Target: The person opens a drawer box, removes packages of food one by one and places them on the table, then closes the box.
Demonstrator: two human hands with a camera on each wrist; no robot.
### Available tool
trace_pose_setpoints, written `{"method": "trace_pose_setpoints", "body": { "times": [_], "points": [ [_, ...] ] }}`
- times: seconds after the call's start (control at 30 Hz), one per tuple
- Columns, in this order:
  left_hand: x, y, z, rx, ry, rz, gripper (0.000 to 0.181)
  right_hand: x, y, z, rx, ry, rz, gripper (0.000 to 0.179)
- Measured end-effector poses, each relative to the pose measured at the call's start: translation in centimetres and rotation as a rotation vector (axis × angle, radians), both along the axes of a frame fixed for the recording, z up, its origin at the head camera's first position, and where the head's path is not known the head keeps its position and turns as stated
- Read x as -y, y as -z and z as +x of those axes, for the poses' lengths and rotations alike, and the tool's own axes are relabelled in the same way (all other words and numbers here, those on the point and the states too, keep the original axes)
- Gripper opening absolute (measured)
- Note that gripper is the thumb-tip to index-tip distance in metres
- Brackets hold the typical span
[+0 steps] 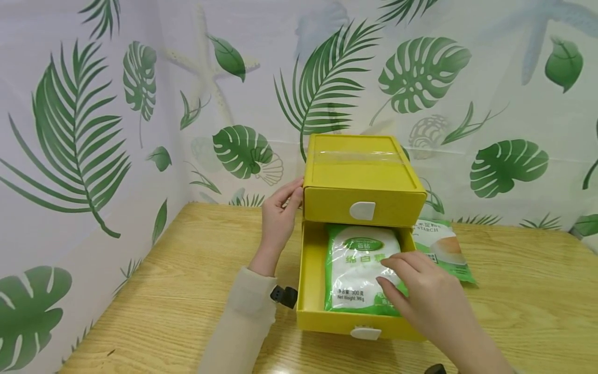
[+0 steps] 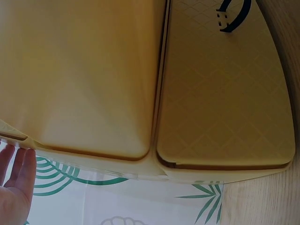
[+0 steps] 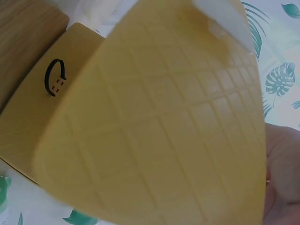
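Note:
A yellow two-drawer box [image 1: 364,205] stands on the table, its upper drawer shut and its lower drawer [image 1: 312,301] pulled out. Inside the lower drawer lies a white and green bag of sugar [image 1: 357,280], marked 300 g. My left hand [image 1: 279,221] rests its fingers against the left side of the upper part; in the left wrist view those fingers [image 2: 23,166] touch the box's edge. Over the bag's right side is my right hand [image 1: 430,288], thumb and fingers spread apart; contact with the bag is unclear. The right wrist view shows part of this hand [image 3: 283,173] behind the yellow drawer front.
A green and white starch bag [image 1: 441,246] lies on the table [image 1: 528,296], to the right of the box and partly behind it. White tabs [image 1: 363,211] mark the drawer fronts. A leaf-patterned cloth [image 1: 327,67] hangs behind and to the left.

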State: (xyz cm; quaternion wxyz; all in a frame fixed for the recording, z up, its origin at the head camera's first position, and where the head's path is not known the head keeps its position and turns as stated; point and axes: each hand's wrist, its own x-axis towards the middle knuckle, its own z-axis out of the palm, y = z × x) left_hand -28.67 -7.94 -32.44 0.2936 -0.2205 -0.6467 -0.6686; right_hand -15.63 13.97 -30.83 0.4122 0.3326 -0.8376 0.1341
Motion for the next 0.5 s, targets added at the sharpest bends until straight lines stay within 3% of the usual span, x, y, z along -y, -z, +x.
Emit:
{"method": "trace_pose_setpoints", "body": {
  "times": [0.1,0.17,0.27,0.37,0.5],
  "points": [
    [0.07,0.0,-0.05,-0.006,-0.002,0.004,0.025,0.01,0.26,-0.08,0.048,0.039,-0.005,0.057],
    [0.09,-0.01,-0.08,-0.009,-0.004,0.004,0.025,0.04,0.37,-0.06,0.11,0.076,0.003,0.044],
    [0.18,0.02,-0.11,-0.015,-0.011,-0.002,0.025,0.11,0.43,0.05,0.277,0.158,0.038,0.031],
    [0.22,0.05,-0.16,-0.017,-0.015,-0.005,0.024,0.25,0.46,0.05,0.458,0.258,0.092,0.035],
    [0.19,0.16,-0.22,-0.01,-0.008,0.002,0.025,0.27,0.57,-0.18,0.591,0.315,0.134,0.042]
  ]
}}
